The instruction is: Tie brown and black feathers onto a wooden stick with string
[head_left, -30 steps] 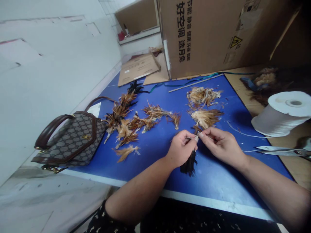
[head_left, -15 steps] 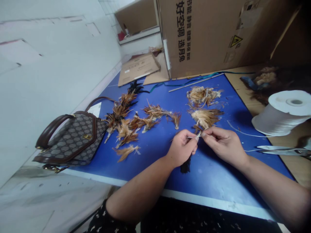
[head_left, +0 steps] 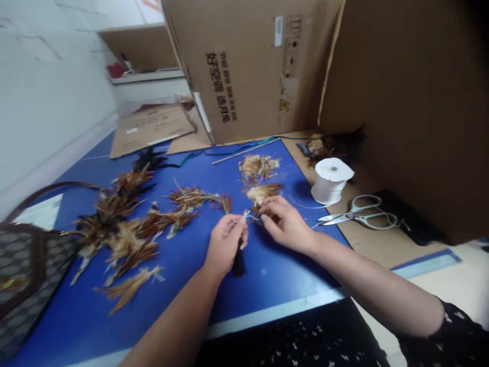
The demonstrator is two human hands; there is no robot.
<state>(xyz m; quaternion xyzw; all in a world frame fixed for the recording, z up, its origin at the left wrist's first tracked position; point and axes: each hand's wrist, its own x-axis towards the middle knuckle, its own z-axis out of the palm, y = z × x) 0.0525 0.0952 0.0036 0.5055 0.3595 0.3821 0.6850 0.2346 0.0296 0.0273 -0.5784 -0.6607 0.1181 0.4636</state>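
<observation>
My left hand (head_left: pixel 228 239) is closed in a pinch on a bunch of black feathers (head_left: pixel 239 262), which hangs below the fingers. White cord (head_left: pixel 252 217) shows at the pale upper ends of the bunch, by my left fingertips. To the right, my right hand (head_left: pixel 284 224) is bent over that cord, which runs in to its thumb and fingers; the fingertips are partly blurred. Just beyond the right fingers lies a bundle of tan feathers (head_left: pixel 263 192). A white spool of cord (head_left: pixel 331 183) stands upright farther right.
Scissors (head_left: pixel 357 214) lie open on the right beside a black object (head_left: pixel 410 216). Brown feather bunches (head_left: pixel 126 191) spread over the left of the blue mat (head_left: pixel 275 275). A patterned handbag (head_left: pixel 23 285) sits at far left. Large cardboard boxes (head_left: pixel 252 76) stand behind.
The view has swung to the right, showing the scissors whole. My right hand has drawn away from my left, with cord now visible between them. The left hand keeps its hold.
</observation>
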